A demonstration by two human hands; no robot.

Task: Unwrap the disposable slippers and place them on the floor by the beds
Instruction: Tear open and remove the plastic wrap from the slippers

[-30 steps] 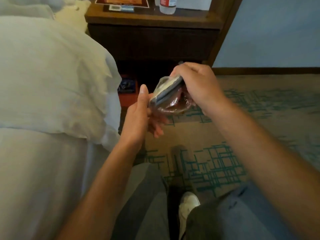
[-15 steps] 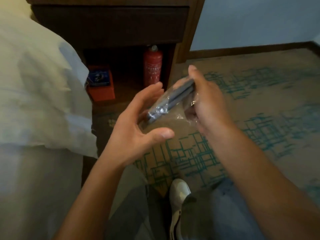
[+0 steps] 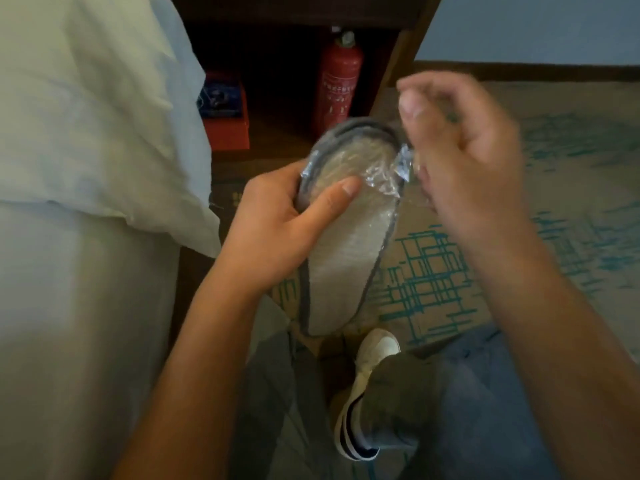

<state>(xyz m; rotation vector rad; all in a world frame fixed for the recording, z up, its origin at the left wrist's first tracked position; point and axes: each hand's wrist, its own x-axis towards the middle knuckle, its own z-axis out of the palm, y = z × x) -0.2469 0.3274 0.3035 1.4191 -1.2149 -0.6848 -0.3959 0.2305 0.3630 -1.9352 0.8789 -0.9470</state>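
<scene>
Slippers (image 3: 349,233) at frame centre, held off the floor, pale sole side facing the camera, dark grey edging around the rim. Toe end points toward the upper frame, heel end hangs down toward the lower centre. Clear plastic wrap (image 3: 388,168) is still on the toe half, crinkled and bunched at the upper right edge.

Left hand (image 3: 277,230) grips the slippers from the left side at about mid-length: thumb lies flat across the sole, tip near the middle of the toe half, the other fingers (image 3: 273,178) curl around the left rim and go behind it. Clenched on the slippers.

Right hand (image 3: 464,147) sits at centre right, motion-blurred, just beside the toe's right edge. Its fingers are pinched together at the bunched wrap; film visible around the fingertips. Contact with the slipper itself: cannot tell through the blur.

Surroundings: bed (image 3: 86,237) with white linen fills the left of the frame. Nightstand (image 3: 398,64) at top centre, open underside holding a red fire extinguisher (image 3: 337,81) and an orange box (image 3: 227,126) left of it. Patterned carpet (image 3: 571,202) with teal line blocks across the right. A white shoe (image 3: 374,351) and grey trouser legs at bottom centre, below the heel end.
</scene>
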